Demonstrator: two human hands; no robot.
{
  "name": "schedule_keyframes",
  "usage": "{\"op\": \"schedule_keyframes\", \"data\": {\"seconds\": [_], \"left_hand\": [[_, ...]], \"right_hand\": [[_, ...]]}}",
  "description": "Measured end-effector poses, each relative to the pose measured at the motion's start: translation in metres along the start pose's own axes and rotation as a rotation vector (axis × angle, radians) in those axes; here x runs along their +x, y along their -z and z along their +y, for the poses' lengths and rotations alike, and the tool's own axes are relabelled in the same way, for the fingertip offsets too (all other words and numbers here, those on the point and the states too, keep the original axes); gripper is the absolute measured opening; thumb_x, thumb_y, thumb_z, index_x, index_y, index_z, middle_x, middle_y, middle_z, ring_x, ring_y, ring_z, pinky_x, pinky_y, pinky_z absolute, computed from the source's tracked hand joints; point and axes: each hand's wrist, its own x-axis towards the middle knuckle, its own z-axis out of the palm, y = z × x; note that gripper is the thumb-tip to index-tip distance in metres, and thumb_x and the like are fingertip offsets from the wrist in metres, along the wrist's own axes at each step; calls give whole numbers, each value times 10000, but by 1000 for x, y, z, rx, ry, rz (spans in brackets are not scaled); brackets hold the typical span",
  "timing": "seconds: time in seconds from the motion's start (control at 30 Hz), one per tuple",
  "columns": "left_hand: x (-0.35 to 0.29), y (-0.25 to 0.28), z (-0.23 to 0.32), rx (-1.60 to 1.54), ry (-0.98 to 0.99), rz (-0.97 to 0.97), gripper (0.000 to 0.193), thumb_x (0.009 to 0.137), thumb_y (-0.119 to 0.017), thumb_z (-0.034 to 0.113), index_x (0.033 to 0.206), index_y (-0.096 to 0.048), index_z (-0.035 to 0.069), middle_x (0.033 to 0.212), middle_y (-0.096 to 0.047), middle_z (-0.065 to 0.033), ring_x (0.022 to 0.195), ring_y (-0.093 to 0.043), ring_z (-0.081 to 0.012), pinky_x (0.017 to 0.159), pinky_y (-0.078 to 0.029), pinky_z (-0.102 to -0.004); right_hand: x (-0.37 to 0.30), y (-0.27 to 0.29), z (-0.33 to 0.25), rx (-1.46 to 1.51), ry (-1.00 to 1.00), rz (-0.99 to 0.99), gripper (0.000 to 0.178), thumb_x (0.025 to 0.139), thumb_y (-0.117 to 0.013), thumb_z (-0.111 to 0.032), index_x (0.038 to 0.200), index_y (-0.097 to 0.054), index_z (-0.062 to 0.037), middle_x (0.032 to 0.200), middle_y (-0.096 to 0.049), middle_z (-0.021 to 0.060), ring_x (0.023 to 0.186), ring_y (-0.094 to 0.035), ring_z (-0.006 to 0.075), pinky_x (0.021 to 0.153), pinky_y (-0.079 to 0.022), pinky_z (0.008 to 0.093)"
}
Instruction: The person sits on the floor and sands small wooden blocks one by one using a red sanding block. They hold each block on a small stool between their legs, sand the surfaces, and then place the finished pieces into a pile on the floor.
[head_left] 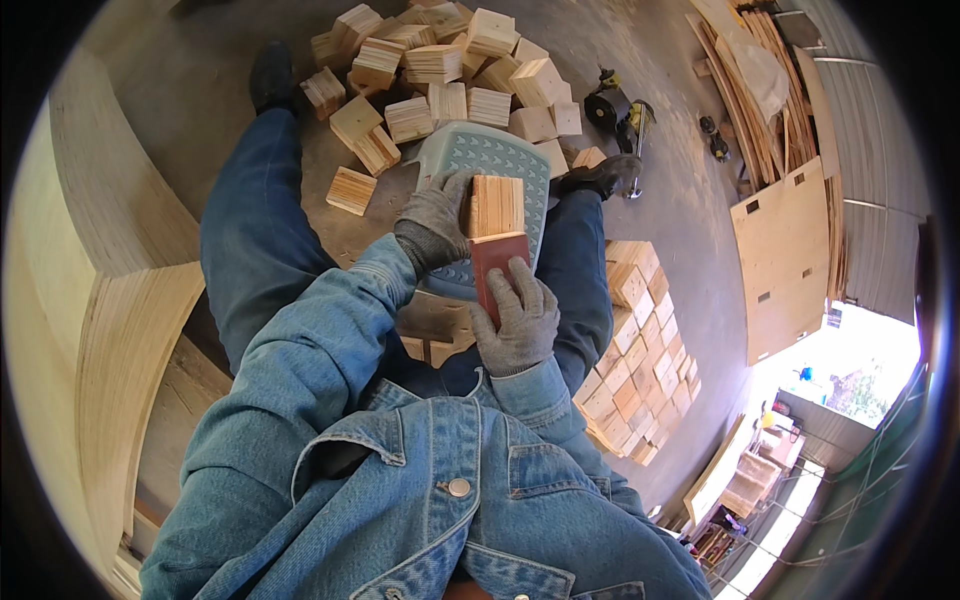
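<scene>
A block of layered plywood (497,205) rests on a pale green-blue plastic stool (500,150) between my knees. Gloved in grey, my left hand (437,222) grips the block's left side, its fingertips partly hidden. My right hand (518,322), in a matching glove, holds a flat reddish-brown sanding block (492,262) with the fingers laid over its lower right part. The sanding block's upper end meets the near edge of the plywood block.
Loose wooden blocks (435,65) lie heaped beyond the stool. Stacked blocks (640,365) stand by my right leg, large plywood sheets (70,300) at my left. A yellow-and-black power tool (610,105) lies near my right foot. Boards (790,260) lean at the right.
</scene>
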Motion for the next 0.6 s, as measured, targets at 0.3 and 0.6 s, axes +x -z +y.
{"op": "schedule_keyframes", "data": {"seconds": [0.3, 0.6], "left_hand": [[0, -6, -15, -106, -95, 74, 1089, 657, -923, 487, 1543, -414, 113, 1482, -519, -208, 1364, -527, -405, 1164, -455, -473], [0, -8, -10, 54, -31, 31, 1168, 625, -942, 553, 1554, -399, 99, 1484, -508, -207, 1377, -520, -401, 1162, -462, -464]], "right_hand": [[85, -21, 4, -30, 33, 56, 527, 807, -801, -287, 1322, -709, -226, 1472, -580, 66, 1241, -587, 393, 1027, -487, 553], [196, -40, 34, 45, -198, -106, 550, 860, -751, -391, 1378, -677, -225, 1573, -527, 65, 1280, -582, 401, 1080, -480, 529]]}}
